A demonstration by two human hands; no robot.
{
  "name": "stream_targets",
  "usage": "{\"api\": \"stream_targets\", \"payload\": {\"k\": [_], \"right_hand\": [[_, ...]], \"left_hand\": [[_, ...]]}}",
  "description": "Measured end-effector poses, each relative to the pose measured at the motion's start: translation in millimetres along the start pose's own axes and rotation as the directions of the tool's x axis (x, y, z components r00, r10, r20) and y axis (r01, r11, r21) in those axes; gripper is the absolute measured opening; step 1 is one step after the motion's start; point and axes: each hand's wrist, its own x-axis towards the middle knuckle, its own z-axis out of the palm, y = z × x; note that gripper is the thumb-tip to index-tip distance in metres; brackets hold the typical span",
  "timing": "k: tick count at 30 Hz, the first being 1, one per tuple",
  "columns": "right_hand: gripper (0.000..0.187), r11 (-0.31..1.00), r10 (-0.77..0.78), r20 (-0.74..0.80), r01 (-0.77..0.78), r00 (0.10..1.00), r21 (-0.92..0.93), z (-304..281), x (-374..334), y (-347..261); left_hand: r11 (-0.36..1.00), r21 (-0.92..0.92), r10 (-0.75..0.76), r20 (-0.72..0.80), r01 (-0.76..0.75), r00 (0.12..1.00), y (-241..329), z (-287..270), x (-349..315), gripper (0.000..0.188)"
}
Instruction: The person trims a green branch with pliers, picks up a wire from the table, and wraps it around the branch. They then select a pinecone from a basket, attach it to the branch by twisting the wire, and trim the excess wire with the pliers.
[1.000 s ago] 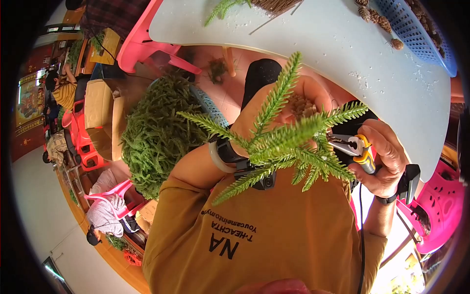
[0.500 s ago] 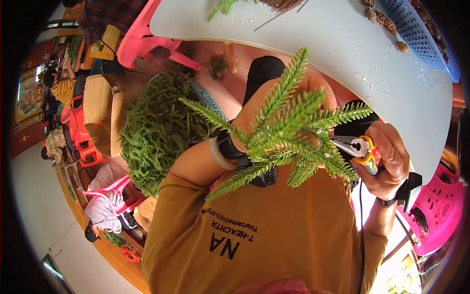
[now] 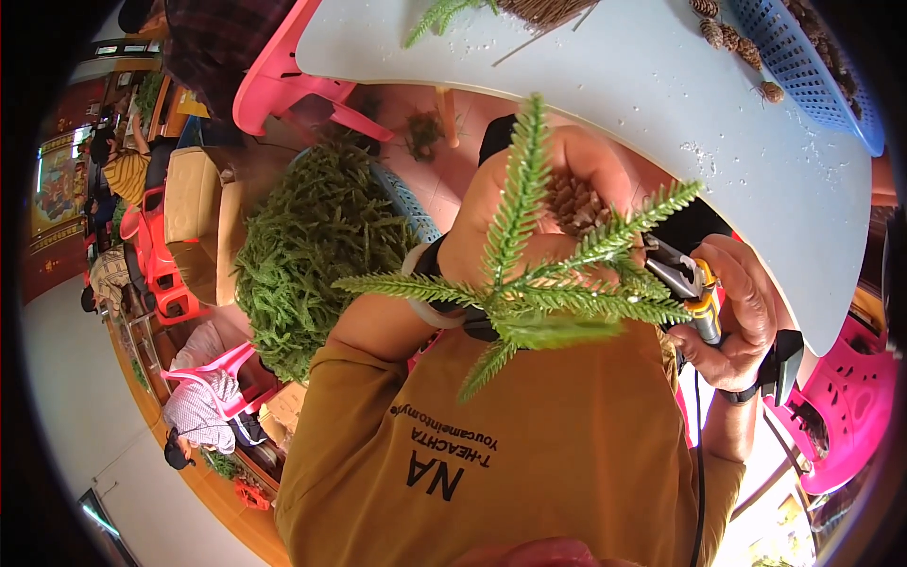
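Note:
My left hand [image 3: 590, 159] is closed around a brown pine cone [image 3: 574, 204] and an artificial green fir sprig [image 3: 518, 213]. The sprig's needled branches spread out in several directions in front of the palm and wrist, hiding part of the fingers. My right hand [image 3: 746, 317] is wrapped around pliers [image 3: 703, 307] with yellow and grey handles. Their metal jaws point left and lie close to the right end of the sprig. Whether the jaws grip anything, such as a stem, is hidden by the needles.
A pale table [image 3: 652, 85] curves beyond my hands, bearing loose pine cones [image 3: 746, 49], a blue basket [image 3: 789, 76] of cones and brown sticks [image 3: 543, 11]. Left of me is a large heap of green sprigs [image 3: 312, 255]. Pink chairs [image 3: 836, 406] flank me; other people sit farther left.
My left hand has turned, swinging the sprig's branches round and bringing the pine cone into sight. The pliers have tilted a little, still held in my right hand.

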Motion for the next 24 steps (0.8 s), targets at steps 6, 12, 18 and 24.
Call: {"api": "stream_targets", "payload": {"k": [6, 12, 18, 24], "right_hand": [[0.062, 0.998, 0.016, 0.001, -0.016, 1.0, 0.054, 0.4, -6.2, -2.0], [0.062, 0.997, 0.004, 0.006, -0.005, 1.0, 0.076, 0.8, -6.8, -2.1], [0.062, 1.0, 0.018, -0.008, -0.018, 1.0, -0.015, 0.6, -7.0, -5.4], [0.06, 0.996, 0.009, -0.013, -0.01, 1.0, -0.09, -0.5, -8.5, -3.3]], "left_hand": [[0.993, -0.05, 0.116, 0.112, -0.111, 0.987, -0.8, -3.9, -0.6, 0.037], [0.996, 0.011, -0.085, 0.134, 0.084, 0.987, 10.7, -6.3, -5.6, 0.051], [0.999, 0.018, -0.029, -0.023, 0.03, 0.999, 1.8, 4.7, -3.9, 0.036], [0.994, 0.1, 0.05, 0.029, -0.053, 0.998, -3.9, -4.7, 1.1, 0.035]]}}
